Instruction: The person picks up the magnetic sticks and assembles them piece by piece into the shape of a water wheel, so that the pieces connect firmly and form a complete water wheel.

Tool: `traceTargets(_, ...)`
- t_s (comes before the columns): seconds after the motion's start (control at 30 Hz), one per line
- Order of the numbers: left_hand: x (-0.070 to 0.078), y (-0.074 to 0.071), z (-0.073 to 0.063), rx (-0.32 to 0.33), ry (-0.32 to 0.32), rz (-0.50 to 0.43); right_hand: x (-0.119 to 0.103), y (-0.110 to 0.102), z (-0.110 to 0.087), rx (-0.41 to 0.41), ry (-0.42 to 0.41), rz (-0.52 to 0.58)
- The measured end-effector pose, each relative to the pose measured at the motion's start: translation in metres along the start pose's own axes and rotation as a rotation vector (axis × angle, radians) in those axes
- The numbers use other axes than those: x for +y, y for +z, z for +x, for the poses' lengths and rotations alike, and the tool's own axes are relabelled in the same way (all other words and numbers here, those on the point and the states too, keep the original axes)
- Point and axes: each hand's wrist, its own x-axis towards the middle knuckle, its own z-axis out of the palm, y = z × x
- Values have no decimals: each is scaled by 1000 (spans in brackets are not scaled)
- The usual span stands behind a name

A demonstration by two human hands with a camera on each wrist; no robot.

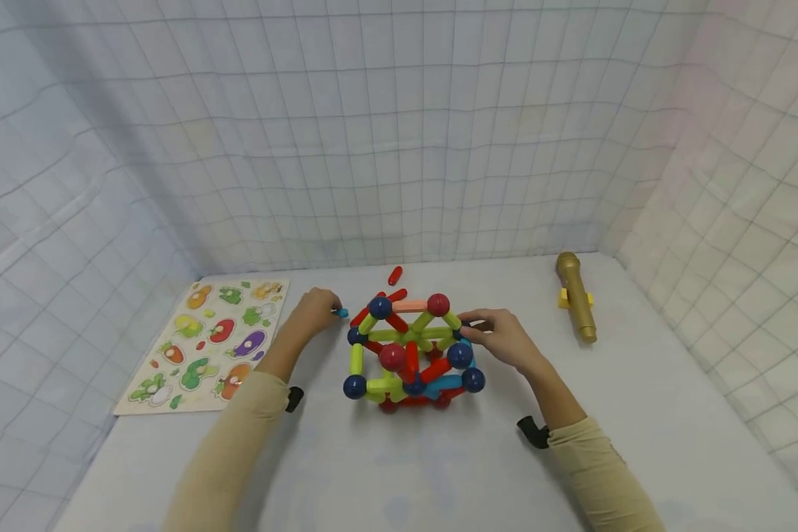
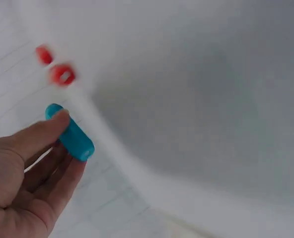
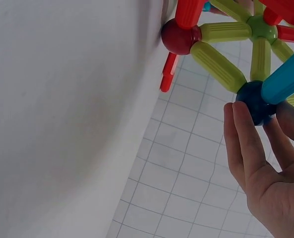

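Note:
My left hand (image 1: 317, 308) pinches a light blue magnetic rod (image 2: 76, 139) between thumb and fingers, left of a built frame of rods and balls. That frame joins yellow-green, red and blue rods to navy, red and green balls; a pale orange rod (image 1: 408, 305) spans its top. On the frame's right side, my right hand (image 1: 502, 336) holds a navy ball (image 3: 255, 100) with thumb and fingers around it. A yellow-green rod (image 3: 219, 67) and a blue rod (image 3: 286, 77) meet that ball.
Loose red rods lie behind the frame, one red rod (image 1: 395, 275) near the back wall. A wooden vegetable puzzle board (image 1: 275, 295) lies at left. A gold toy microphone (image 1: 577, 295) rests on a yellow piece (image 1: 563, 298) at right. Gridded cloth walls (image 1: 399, 148) enclose the white table (image 1: 399, 473).

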Motion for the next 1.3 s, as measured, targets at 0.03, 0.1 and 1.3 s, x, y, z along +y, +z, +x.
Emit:
traceTargets(0.03, -1, -7, -10, 18, 2, -50, 0, -1, 0, 0, 2, 3)
traceTargets(0.1, 1, -24, -35, 52, 25, -143, 1, -1, 0, 0, 0, 0)
traceTargets(1.3, 82, -29, -143, 23, 330, -417, -2, -1, 0, -10, -4, -5)
